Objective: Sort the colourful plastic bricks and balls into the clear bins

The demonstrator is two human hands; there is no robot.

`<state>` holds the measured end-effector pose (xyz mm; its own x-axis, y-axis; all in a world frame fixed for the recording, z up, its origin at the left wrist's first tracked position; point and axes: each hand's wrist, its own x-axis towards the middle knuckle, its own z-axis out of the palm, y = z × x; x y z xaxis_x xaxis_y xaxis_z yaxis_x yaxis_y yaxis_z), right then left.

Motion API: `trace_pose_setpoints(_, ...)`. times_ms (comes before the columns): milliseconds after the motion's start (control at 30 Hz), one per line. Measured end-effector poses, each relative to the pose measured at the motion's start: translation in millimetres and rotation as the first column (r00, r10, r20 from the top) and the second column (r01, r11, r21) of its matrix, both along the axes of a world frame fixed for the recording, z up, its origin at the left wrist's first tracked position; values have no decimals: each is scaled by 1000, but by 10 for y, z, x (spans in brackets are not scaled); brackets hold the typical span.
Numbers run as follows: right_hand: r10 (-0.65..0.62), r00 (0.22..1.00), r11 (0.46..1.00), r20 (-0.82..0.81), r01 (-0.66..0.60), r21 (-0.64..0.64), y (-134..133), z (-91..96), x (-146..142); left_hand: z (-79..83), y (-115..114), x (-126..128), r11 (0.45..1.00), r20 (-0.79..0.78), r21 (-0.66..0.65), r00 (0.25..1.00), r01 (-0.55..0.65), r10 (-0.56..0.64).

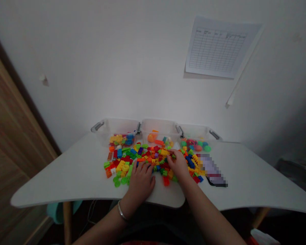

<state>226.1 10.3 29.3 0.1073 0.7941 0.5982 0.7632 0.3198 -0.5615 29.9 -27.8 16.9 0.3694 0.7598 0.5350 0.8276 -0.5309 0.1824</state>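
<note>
"What's furthest left?"

"A clear plastic bin [119, 131] of yellow and blue bricks, at the back of the white desk [66, 180]. In front, the left hand [140, 182], silver bangle [122, 211] on its wrist, lies spread, fingers on the near edge of the heap of plastic building bricks [148, 158]."

"And the right hand [177, 165]?"

"Curled narrow, fingertips in the heap. Can't tell if it holds a brick."

"Further right?"

"Another clear bin [195, 132] of round green pieces, and a pixelated, unreadable object [211, 169] touching the heap."

Home room: white table [66, 180] at wall [117, 68], wooden cabinet [12, 119] beside, paper chart [216, 47] above.
</note>
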Motion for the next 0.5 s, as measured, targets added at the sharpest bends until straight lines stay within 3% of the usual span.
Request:
trace_pose_setpoints(167,82,944,995,-320,-97,-31,27,121,33,10,1,-4,1000,-1,0,1000,3,-3)
trace_pose_setpoints(333,91,855,995,-511,-56,84,215,347,155,12,5,-10,1000,10,-4,1000,6,-6)
trace_pose_setpoints(500,51,805,997,-592,-3,82,492,513,277,7,6,-15,1000,8,-16,1000,2,-2)
